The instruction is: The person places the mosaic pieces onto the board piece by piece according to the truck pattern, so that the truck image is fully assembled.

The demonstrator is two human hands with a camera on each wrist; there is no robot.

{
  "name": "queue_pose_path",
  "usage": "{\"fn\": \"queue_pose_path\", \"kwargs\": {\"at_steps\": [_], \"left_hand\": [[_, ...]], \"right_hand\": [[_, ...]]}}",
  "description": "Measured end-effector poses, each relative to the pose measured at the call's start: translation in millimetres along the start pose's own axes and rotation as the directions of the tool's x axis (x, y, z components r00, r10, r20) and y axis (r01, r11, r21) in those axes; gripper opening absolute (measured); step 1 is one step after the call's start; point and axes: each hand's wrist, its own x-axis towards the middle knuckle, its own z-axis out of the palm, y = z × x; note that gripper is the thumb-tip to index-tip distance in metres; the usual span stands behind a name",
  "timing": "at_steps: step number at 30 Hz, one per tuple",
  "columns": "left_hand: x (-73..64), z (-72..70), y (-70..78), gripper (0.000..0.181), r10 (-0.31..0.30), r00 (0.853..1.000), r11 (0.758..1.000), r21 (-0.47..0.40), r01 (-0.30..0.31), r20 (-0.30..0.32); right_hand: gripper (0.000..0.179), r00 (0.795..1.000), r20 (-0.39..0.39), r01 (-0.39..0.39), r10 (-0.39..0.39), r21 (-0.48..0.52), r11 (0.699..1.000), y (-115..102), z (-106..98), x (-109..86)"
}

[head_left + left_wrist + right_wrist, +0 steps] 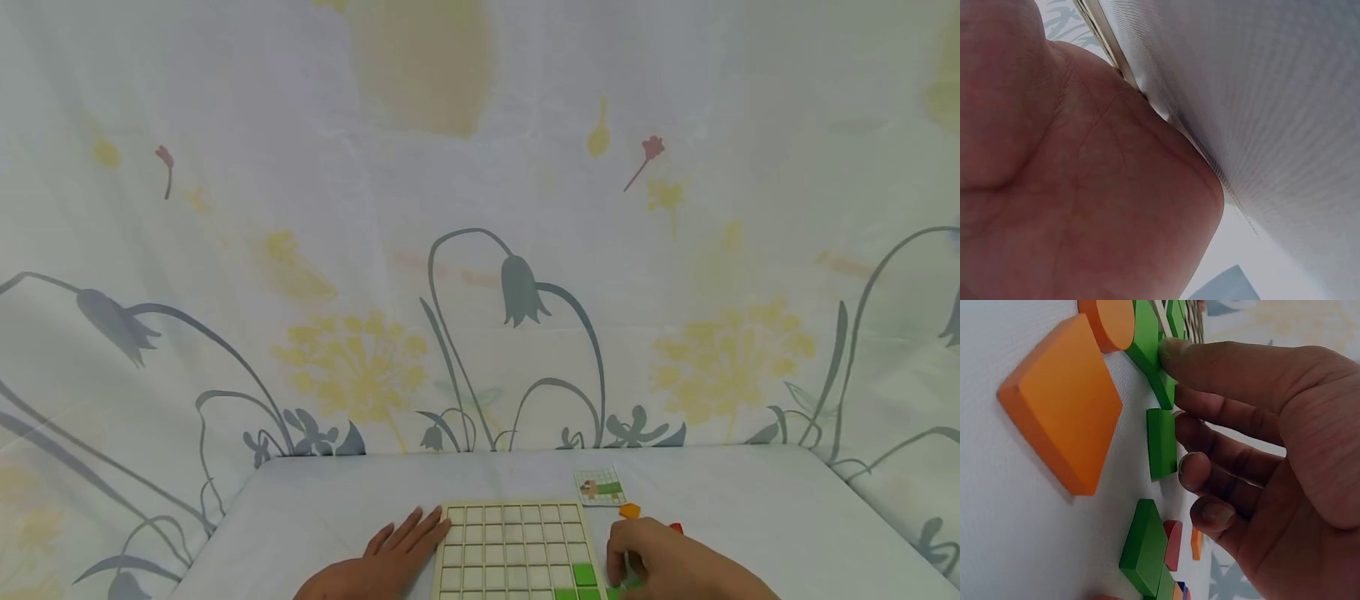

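My left hand (390, 554) lies flat with its fingers stretched out, fingertips at the left edge of a pale wooden grid board (491, 553). In the left wrist view its palm (1097, 169) fills much of the frame, and the board's side (1107, 40) shows beyond it. Right of the board, my right hand (660, 554) reaches down among green blocks, fingers bent. In the right wrist view, its thumb and index fingertips are right at a green block (1161, 390); I cannot tell whether they pinch it. The other fingers curl close to another green block (1161, 444).
Green squares (584, 574) fill several cells at the board's lower right. A picture card (599, 487) lies behind the right hand. Orange pieces (1066, 400), a red piece (1173, 544) and more green blocks (1144, 547) are scattered nearby. A flower-printed curtain (480, 208) hangs behind the white table (337, 483).
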Motion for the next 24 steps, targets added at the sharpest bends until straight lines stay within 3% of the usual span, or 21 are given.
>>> {"fn": "queue_pose_path", "kwargs": {"at_steps": [7, 12, 15, 18, 24], "left_hand": [[-4.1, -2.1, 3.1, 0.099, -0.018, 1.0, 0.999, 0.031, 0.018, 0.005], [-5.3, -2.9, 3.0, 0.1, -0.02, 1.0, 0.999, 0.039, 0.019, 0.009], [-3.5, -1.4, 0.8, 0.099, -0.018, 1.0, 0.999, 0.036, 0.017, 0.009], [1.3, 4.7, -6.4, 0.098, -0.012, 1.0, 1.0, 0.011, 0.012, -0.013], [12.0, 20.0, -24.6, 0.099, -0.011, 0.998, 1.0, -0.015, 0.01, -0.065]], "right_hand": [[0.024, 0.999, -0.027, -0.019, 0.018, -0.034, 0.999, -11.2, 4.1, 1.7], [0.013, 0.995, 0.031, 0.099, -0.1, 0.035, 0.995, -12.7, 3.1, 4.7], [0.013, 0.985, 0.028, 0.166, -0.168, 0.061, 0.984, -9.1, 2.4, 6.3], [0.012, 0.974, -0.037, 0.225, -0.223, 0.062, 0.972, -5.4, 5.3, 12.7], [0.01, 0.922, -0.222, 0.331, -0.317, 0.029, 0.943, -4.1, 22.5, 30.6]]}}
